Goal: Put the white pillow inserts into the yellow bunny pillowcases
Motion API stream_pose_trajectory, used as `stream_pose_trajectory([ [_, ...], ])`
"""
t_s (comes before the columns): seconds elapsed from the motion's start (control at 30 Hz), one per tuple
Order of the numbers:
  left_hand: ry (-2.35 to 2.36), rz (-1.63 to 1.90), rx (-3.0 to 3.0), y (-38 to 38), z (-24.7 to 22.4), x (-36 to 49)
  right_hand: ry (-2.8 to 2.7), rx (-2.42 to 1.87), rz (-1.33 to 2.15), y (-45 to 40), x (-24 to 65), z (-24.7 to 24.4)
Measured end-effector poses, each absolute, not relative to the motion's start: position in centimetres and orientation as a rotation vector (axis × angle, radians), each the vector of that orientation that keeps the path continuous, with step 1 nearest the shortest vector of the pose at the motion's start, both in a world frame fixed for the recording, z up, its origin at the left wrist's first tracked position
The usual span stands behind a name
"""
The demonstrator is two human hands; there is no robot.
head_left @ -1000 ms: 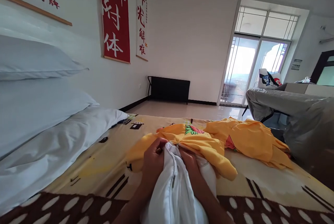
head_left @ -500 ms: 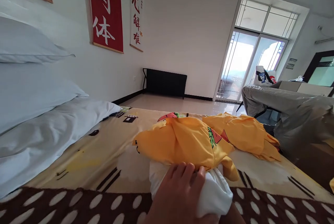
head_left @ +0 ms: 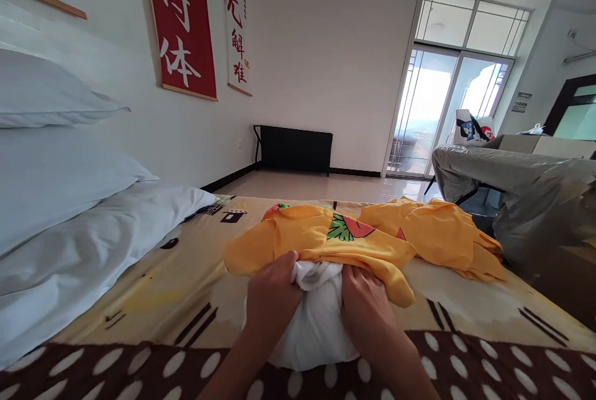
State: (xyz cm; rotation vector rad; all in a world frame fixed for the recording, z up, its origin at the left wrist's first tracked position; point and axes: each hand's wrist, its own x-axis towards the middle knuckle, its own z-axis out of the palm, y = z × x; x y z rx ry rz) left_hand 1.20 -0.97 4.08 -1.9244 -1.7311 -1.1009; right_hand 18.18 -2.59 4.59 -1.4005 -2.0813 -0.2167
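A yellow cloth [head_left: 298, 235] with a red and green fruit or vegetable print lies bunched on the bed, over the far end of a bulging white cloth bundle [head_left: 316, 331]. My left hand [head_left: 274, 293] is closed on the left of the bundle's gathered upper edge, thumb uppermost. On the right, my right hand [head_left: 367, 297] grips the same edge, its fingertips tucked beneath the yellow cloth's hem. Whether the fingers also pinch the yellow cloth cannot be made out. Just beyond to the right lies another yellow cloth [head_left: 433, 235], crumpled and touched by neither hand.
White pillows [head_left: 60, 182] are stacked along the left side of the bed. A patterned sheet [head_left: 186, 276] with a brown dotted band covers it. A plastic-wrapped piece of furniture [head_left: 521, 170] stands at right, and a black folded frame [head_left: 295, 148] leans by the far wall.
My left hand has come off the top of the bundle to its left edge. My right hand has come into view at the right edge. The yellow cloth has shifted, showing more print.
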Motion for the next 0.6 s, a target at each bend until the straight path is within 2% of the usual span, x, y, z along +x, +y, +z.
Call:
stream_pose_trajectory([
  [0.17,-1.921,-1.383,-2.020,-1.4,5.4,1.3,-1.886,-1.043,-0.607,-7.5,16.4,1.9],
  [0.33,-1.957,-1.685,-2.213,-2.0,7.2,0.5,-1.722,-0.995,-0.530,-7.8,10.2,-1.4],
  [0.6,-1.916,-1.429,-2.712,-5.0,9.5,-1.9,-1.809,-0.996,-0.397,-6.9,7.7,-0.7],
])
